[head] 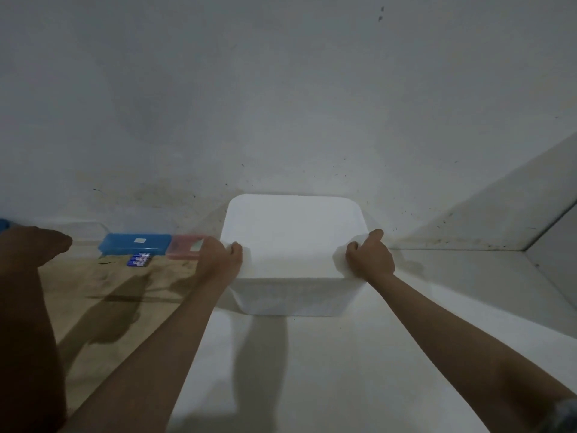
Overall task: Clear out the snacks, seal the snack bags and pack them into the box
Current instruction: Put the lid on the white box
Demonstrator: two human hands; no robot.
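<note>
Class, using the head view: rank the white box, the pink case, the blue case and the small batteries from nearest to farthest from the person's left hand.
1. White box: the left hand grips its left rim.
2. Pink case: just left of that hand; whether they touch is unclear.
3. Small batteries: further left, in front of the blue case.
4. Blue case: behind them; close to the batteries' rank.

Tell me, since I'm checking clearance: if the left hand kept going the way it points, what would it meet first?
The left hand grips the white box's left rim, pointing toward the wall. Beyond it, probably only the wall; depth is unclear.

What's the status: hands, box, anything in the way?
Left hand, right hand grip white box sides. No snack bags visible. Blue case left, clear.
</note>
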